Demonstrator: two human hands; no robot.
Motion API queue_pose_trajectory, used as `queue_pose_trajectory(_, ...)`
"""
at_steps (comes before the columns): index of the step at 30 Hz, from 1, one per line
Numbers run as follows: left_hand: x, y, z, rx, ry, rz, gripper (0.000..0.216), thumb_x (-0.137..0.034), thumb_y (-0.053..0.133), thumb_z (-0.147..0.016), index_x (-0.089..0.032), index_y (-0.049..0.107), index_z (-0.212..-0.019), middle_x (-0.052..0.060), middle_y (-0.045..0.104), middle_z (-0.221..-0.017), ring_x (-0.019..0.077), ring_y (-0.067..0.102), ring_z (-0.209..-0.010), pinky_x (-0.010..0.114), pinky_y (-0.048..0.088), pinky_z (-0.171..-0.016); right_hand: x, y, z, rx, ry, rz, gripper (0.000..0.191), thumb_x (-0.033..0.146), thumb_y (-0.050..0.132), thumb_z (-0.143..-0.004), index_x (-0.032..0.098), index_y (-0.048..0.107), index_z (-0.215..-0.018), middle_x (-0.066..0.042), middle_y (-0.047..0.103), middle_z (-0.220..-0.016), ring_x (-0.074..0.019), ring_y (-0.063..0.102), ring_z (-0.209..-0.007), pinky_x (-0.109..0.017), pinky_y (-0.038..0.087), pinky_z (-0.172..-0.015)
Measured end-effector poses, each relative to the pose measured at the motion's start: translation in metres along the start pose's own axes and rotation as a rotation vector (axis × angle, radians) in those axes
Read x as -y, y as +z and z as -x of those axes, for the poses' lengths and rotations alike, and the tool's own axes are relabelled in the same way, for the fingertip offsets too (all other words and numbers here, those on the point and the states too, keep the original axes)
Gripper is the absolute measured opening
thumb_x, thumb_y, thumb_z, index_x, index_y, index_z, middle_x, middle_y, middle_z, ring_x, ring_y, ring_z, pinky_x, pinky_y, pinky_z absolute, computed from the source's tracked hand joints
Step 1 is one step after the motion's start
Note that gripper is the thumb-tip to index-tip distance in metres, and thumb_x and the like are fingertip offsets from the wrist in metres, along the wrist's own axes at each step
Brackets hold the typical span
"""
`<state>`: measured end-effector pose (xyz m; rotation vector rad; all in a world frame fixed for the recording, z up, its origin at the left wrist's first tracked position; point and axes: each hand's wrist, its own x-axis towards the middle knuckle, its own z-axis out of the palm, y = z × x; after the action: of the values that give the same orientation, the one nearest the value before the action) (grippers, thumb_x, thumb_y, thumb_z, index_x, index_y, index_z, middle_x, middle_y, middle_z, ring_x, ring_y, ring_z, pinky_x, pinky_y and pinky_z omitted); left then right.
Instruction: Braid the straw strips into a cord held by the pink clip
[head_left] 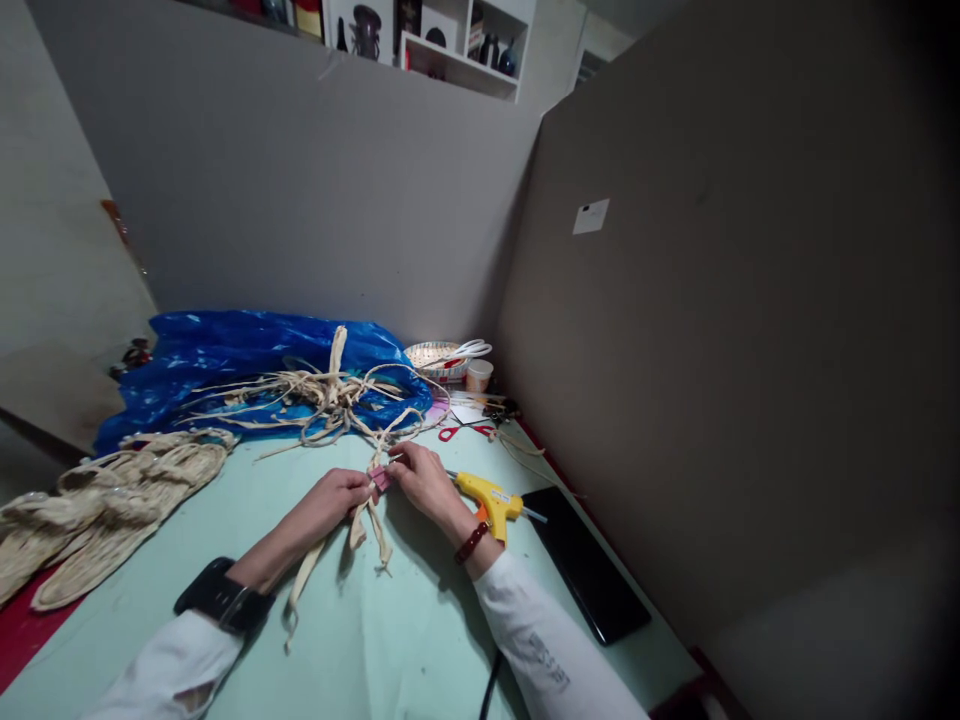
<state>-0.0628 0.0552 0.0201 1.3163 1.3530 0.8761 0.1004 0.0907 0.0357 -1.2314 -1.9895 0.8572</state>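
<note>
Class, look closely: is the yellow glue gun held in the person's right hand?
No, the yellow glue gun rests on the table, while the right hand has its fingertips at a small pink piece.

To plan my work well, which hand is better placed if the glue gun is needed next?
Probably the right hand: the yellow glue gun lies close to it, while the left hand is farther away.

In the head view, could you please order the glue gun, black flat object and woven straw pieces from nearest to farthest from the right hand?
1. Glue gun: right of the right hand.
2. Black flat object: farther right.
3. Woven straw pieces: far left.
</note>
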Motion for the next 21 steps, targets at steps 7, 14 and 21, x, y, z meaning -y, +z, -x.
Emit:
queue_pose_trajectory(7, -0.005, 0.003, 0.021, 0.021, -0.067, 0.089, 0.034, -0.047, 0.067, -0.061, -0.015, 0.062, -0.071, -0.006, 0.053, -0.050, 0.0061, 0.028, -0.040, 0.022, 0.014, -0.046, 0.009, 0.003, 0.017, -0.074, 0.013, 0.085, 0.028, 0.021, 0.051, -0.088, 0.014, 0.059, -0.114, -0.010, 0.067, -0.099, -0.0209, 0.058, -0.093, -0.029, 0.040, -0.080)
queue_pose_trajectory(14, -0.008, 0.010, 0.029, 0.044, -0.031, 0.197, 0.039, -0.048, 0.068, -0.060, -0.015, 0.059, -0.079, -0.006, 0.054, -0.056, 0.0040, 0.029, -0.041, 0.020, 0.012, -0.044, 0.020, 0.005, 0.047, -0.089, 0.028, 0.190, 0.021, 0.025, 0.050, -0.089, 0.014, 0.063, -0.075, -0.010, 0.064, -0.073, -0.0180, 0.054, -0.068, -0.027, 0.034, -0.063)
queue_pose_trajectory(21, -0.008, 0.017, 0.030, 0.046, -0.016, 0.257, 0.037, -0.048, 0.067, -0.058, -0.018, 0.051, -0.074, -0.009, 0.049, -0.053, 0.0009, 0.018, -0.038, 0.019, 0.009, -0.040, 0.017, 0.018, 0.043, -0.019, 0.050, 0.142, 0.014, 0.019, 0.052, -0.084, 0.013, 0.064, -0.080, -0.009, 0.069, -0.080, -0.0159, 0.056, -0.072, -0.024, 0.033, -0.061)
